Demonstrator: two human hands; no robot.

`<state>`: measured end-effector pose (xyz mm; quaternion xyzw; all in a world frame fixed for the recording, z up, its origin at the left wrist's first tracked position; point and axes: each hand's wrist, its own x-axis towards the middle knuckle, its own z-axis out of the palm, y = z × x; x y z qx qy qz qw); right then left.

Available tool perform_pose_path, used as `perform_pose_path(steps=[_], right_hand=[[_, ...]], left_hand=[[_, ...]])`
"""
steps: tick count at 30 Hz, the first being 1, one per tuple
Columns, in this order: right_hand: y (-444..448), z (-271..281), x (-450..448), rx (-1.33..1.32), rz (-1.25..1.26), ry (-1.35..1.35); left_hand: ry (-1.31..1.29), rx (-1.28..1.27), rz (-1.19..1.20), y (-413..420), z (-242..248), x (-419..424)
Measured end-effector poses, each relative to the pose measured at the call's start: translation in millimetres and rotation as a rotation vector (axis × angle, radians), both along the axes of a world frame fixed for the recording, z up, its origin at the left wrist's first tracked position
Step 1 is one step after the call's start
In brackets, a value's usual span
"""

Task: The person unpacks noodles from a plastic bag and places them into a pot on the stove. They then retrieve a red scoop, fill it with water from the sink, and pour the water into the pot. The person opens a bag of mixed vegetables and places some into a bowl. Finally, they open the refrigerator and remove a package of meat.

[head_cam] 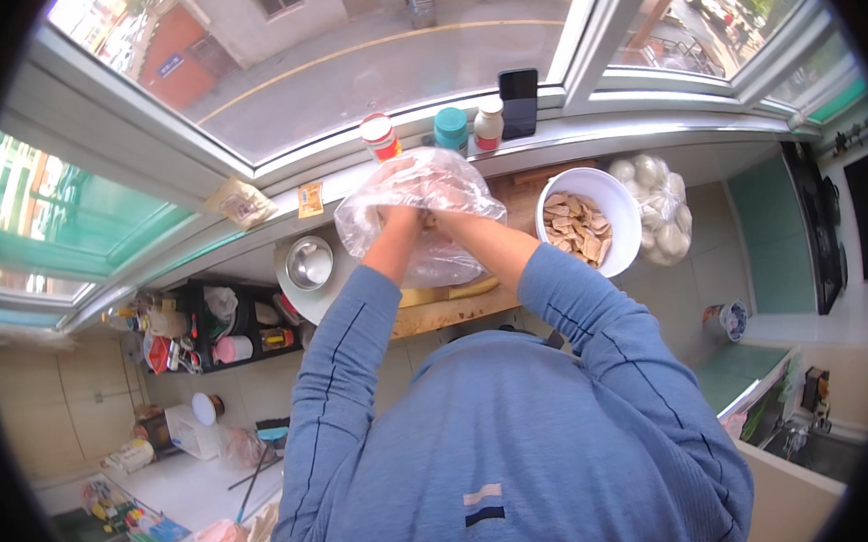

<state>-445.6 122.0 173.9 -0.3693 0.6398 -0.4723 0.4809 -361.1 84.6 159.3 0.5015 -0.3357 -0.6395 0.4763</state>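
Both of my hands reach into a large clear plastic bag (441, 263) above a wooden board (451, 312) by the window. Through the film, my left hand (400, 215) and my right hand (442, 219) show only in part, close together, and their fingers and anything between them are hidden. Right of the bag stands a white plastic tub (628, 224) holding brown, flat pieces of food (575, 223). A shiny metal bowl (308, 263) with something white in it sits to the left. Yellow material (442, 294) lies under the bag's near edge.
Along the windowsill stand a red-and-white container (379, 136), a teal-lidded jar (451, 128), a white bottle (489, 124) and a dark phone (519, 104). A clear bag of round white items (655, 211) lies beside the tub. At left is a filled black rack (241, 321).
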Motion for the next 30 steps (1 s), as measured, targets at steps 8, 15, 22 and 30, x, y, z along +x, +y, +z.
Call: perform_pose_path(steps=[8, 15, 22, 30], right_hand=[[21.1, 49.2, 20.9, -0.218, -0.155, 0.348], [54.5, 110.8, 30.1, -0.452, -0.146, 0.15], [89.6, 154.6, -11.9, -0.463, -0.153, -0.179], [129.5, 183.8, -90.2, -0.751, -0.211, -0.12]], left_hand=[[-0.174, -0.23, 0.053, 21.5, 62.4, 4.2], [-0.139, -0.484, 0.179, 62.8, 128.7, 1.4], [-0.188, -0.58, 0.292, 101.3, 170.6, -40.3], [-0.326, -0.784, 0.321, 144.8, 201.4, -118.2]])
